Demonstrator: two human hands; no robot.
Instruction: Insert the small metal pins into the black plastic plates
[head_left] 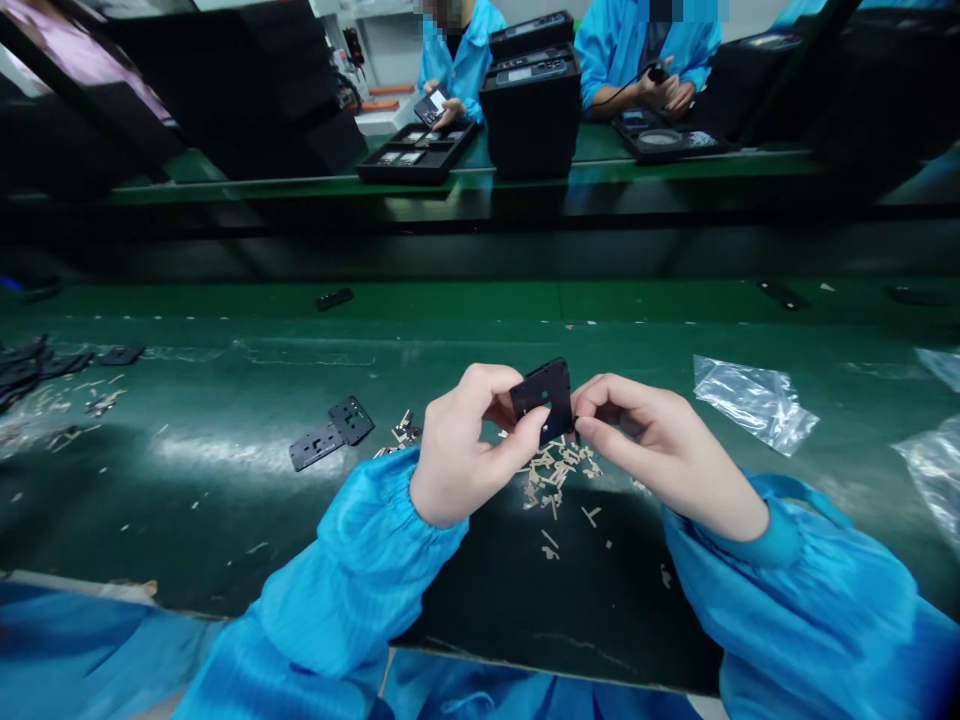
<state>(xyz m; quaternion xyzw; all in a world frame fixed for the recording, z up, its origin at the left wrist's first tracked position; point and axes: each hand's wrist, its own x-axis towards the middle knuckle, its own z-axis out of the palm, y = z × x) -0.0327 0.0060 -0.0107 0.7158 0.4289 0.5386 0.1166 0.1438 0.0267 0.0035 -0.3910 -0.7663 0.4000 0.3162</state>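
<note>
A: Hands, two, in blue sleeves, held together above the green work surface [225,470]. Condition?

B: Left hand [465,450] pinches the small black plastic part [544,397] between thumb and curled fingers, at the part's left edge. Right hand [660,450] pinches the same part at its right edge, thumb and forefinger tips closed on it. Part held roughly upright, off the surface, between the two hands.

A: Items directly beneath?

B: Heap of pale trimmed slivers [559,470] on the surface, just below the hands; more scattered toward the near edge.

A: Left of the hands?

B: One flat black bracket [331,432], lying on the surface, well apart from the left hand. Further left, a pile of dark parts [30,365] with loose scraps nearby.

A: Right of the hands?

B: Clear plastic bag [754,400], crumpled, lying flat; a second one [934,480] at the frame's right edge.

A: Background?

B: Two co-workers in blue coats at the far bench, with black trays [416,155] and a black box [532,110] between them.
</note>
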